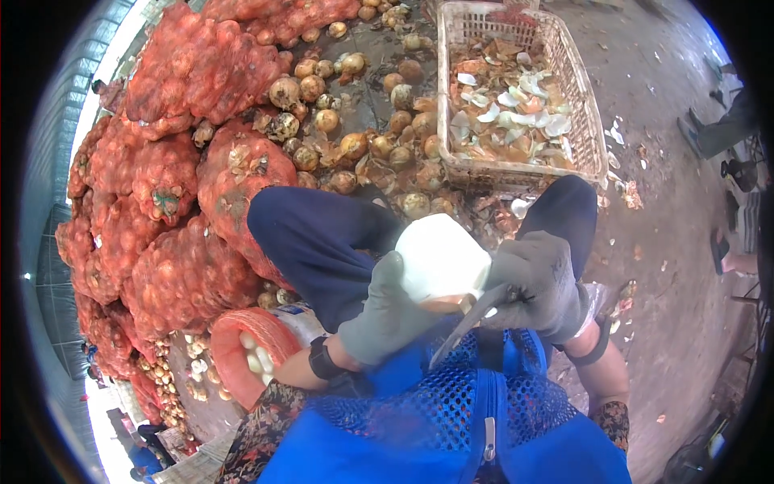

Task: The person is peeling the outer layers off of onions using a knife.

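In front of my lap, my left hand [383, 306], in a grey glove, is closed round a large white onion [441, 256]. Most of its skin is off; a brownish patch shows along its lower edge. My right hand [536, 282], gloved in grey too, grips a knife [468, 329] whose blade slants down and left beside the onion's lower side. The knife's handle is mostly hidden in my fingers. Some right fingers lie close against the onion's right side; I cannot tell whether they touch it.
A pale plastic crate [522, 171] of peels stands ahead of my knees. Unpeeled onions [353, 147] cover the ground ahead, beside stacked red mesh sacks [173, 266] on the left. A red-rimmed bucket [228, 355] holds peeled onions near my left elbow. Another person's leg [721, 137] shows far right.
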Action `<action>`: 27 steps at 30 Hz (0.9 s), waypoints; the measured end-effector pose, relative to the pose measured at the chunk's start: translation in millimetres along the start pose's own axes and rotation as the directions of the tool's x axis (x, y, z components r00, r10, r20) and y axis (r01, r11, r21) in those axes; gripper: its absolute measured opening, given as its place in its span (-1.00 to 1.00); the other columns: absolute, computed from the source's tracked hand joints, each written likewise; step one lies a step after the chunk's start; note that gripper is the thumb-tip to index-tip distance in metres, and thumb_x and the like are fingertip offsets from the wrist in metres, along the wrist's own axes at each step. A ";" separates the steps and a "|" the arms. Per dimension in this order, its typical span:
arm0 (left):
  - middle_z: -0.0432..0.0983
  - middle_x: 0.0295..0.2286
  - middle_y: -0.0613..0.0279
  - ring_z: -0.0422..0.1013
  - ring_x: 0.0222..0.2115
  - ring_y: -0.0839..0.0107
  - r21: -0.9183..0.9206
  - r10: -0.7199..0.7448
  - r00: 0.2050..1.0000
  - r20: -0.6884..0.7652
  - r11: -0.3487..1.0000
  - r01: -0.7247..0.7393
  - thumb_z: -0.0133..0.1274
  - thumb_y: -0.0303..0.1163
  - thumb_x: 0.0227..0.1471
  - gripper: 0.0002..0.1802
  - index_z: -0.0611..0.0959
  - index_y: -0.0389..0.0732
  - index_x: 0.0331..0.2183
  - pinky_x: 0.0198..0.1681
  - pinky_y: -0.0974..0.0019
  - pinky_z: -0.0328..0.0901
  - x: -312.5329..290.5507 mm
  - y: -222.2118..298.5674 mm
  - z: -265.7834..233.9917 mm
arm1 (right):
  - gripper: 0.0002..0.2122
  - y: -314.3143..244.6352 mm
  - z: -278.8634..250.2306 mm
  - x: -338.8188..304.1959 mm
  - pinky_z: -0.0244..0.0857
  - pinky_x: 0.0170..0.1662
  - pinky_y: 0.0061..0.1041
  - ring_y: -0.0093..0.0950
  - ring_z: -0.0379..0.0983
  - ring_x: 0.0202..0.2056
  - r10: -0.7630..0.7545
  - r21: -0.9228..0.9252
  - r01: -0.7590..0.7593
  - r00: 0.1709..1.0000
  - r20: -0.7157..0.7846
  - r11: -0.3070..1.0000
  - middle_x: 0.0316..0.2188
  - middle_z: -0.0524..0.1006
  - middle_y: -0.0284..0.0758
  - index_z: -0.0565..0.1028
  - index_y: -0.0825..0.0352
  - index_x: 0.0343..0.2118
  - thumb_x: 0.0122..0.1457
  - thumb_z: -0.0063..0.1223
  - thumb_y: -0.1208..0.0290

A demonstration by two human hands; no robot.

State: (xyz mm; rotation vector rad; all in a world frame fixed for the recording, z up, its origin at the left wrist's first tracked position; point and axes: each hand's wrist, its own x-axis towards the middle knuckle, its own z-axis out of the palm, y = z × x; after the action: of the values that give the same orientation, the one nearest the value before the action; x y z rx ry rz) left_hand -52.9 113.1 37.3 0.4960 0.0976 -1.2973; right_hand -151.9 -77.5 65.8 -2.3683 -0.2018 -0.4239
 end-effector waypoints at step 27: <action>0.32 0.02 0.18 0.26 0.05 0.41 0.750 -0.212 0.974 0.082 0.656 0.080 0.38 -0.24 -0.32 -0.02 0.25 -0.27 0.11 0.18 0.28 0.07 13.4 42.8 -12.0 | -0.65 14.0 -4.9 12.7 0.24 -0.53 -0.36 -0.28 0.42 -0.58 0.037 -0.008 -0.037 0.991 0.126 0.999 -0.65 0.42 -0.35 0.44 0.22 -0.57 -0.21 0.28 0.05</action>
State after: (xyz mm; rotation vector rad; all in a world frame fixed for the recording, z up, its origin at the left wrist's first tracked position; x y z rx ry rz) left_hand -6.6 113.7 34.8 1.1016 -0.5806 -1.5107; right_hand -137.6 -90.8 64.9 -2.4028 -0.2149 -0.2573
